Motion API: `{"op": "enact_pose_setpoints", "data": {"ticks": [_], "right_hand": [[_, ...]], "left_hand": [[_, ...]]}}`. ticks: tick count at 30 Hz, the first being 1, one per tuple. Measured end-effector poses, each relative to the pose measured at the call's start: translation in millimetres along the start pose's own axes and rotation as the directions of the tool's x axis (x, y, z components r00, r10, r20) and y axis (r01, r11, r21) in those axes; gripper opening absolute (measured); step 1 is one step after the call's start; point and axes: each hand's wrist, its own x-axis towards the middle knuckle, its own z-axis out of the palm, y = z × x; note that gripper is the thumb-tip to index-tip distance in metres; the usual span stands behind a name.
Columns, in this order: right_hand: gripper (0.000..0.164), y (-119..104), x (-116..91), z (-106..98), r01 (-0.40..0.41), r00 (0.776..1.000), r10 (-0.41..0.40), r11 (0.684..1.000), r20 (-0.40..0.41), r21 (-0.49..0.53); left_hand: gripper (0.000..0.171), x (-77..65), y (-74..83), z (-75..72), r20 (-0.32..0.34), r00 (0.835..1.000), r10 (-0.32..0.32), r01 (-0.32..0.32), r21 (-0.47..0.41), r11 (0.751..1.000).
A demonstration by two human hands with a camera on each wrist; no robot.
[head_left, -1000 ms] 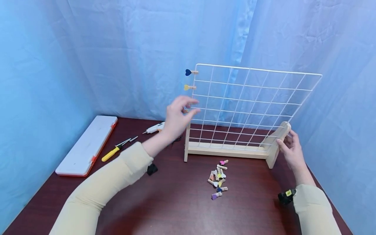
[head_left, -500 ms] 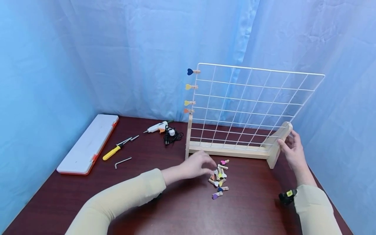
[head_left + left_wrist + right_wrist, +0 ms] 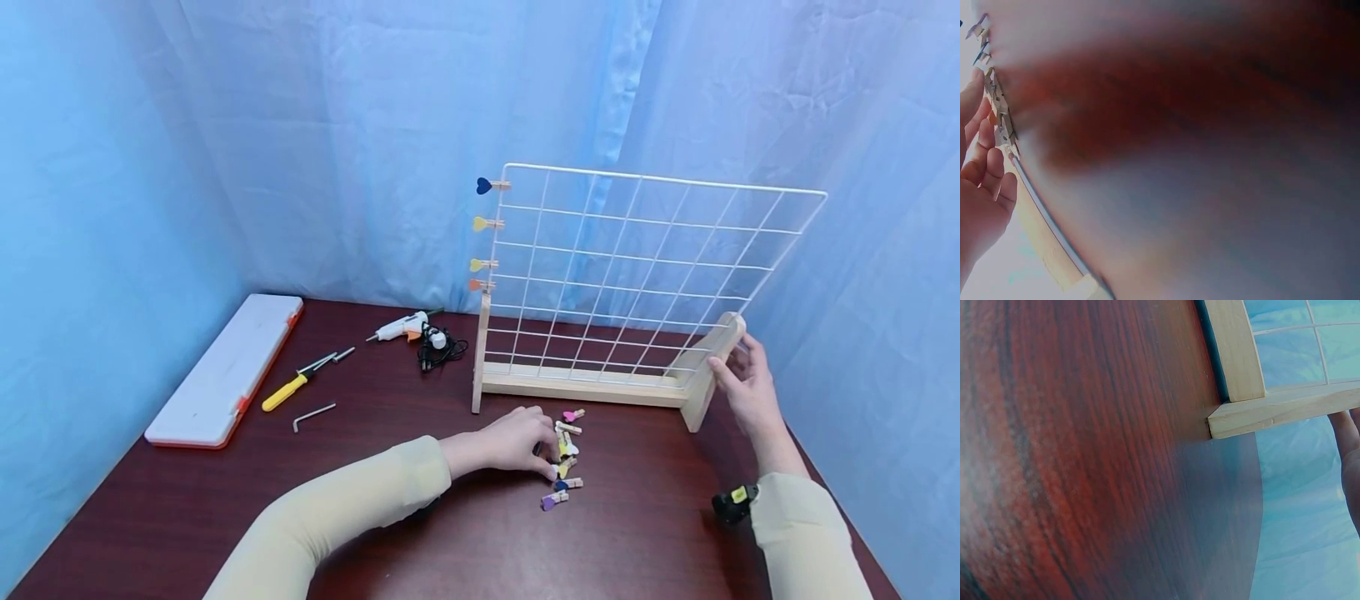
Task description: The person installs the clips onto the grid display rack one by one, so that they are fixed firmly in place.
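My left hand (image 3: 521, 440) is over a pile of small wooden clothespins (image 3: 564, 444) with coloured hearts. Its thumb and fingertips reach among them with a gap between; the hand hides part of the pile. Fingers (image 3: 988, 150) and clothespins (image 3: 999, 103) appear at the edge of the left wrist view. My right hand (image 3: 746, 387) holds the wooden right side piece (image 3: 712, 367) of a stand, thumb in front and fingers behind. A white wire grid (image 3: 637, 221) stands tilted in it. Several heart clothespins, including a dark blue one (image 3: 484, 186) and an orange one (image 3: 477, 285), line its left edge.
A white case (image 3: 225, 375) with orange latches lies at the left. Beside it are a yellow-handled screwdriver (image 3: 285, 392), a bolt (image 3: 344, 354) and a hex key (image 3: 313, 414). A glue gun (image 3: 401, 326) with a coiled black cord (image 3: 442, 350) sits behind. Blue curtains surround the table.
My left hand has left the grid's left edge, come down to the clothespin pile and moved right into it. My right hand has stayed on the side piece.
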Motion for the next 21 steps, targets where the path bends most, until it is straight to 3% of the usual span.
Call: {"op": "enact_pose_setpoints", "data": {"ticks": [6, 14, 18, 21], "right_hand": [[0.059, 0, 0, 1, 0.001, 1.0, -0.001, 1.0, 0.015, 0.019], [0.059, 1, -1, 0, 0.001, 1.0, -0.002, 1.0, 0.027, 0.018], [0.059, -1, -2, -1, -0.008, 0.999, 0.008, 1.0, 0.031, 0.003], [0.059, -2, -2, -1, -0.014, 0.999, 0.014, 1.0, 0.034, 0.002]], "left_hand": [[0.017, 0.5, 0.5, 3.5, 0.031, 0.999, 0.024, -0.023, -0.031, 0.999], [0.012, 0.4, -7.9, 0.0, -0.027, 0.997, 0.071, -0.074, -0.163, 0.984], [0.007, -3.5, -9.6, -11.6, -0.066, 0.997, 0.042, -0.059, -0.28, 0.958], [0.008, -6.2, -8.7, -31.1, -0.107, 0.994, -0.004, -0.035, -0.359, 0.933]]}}
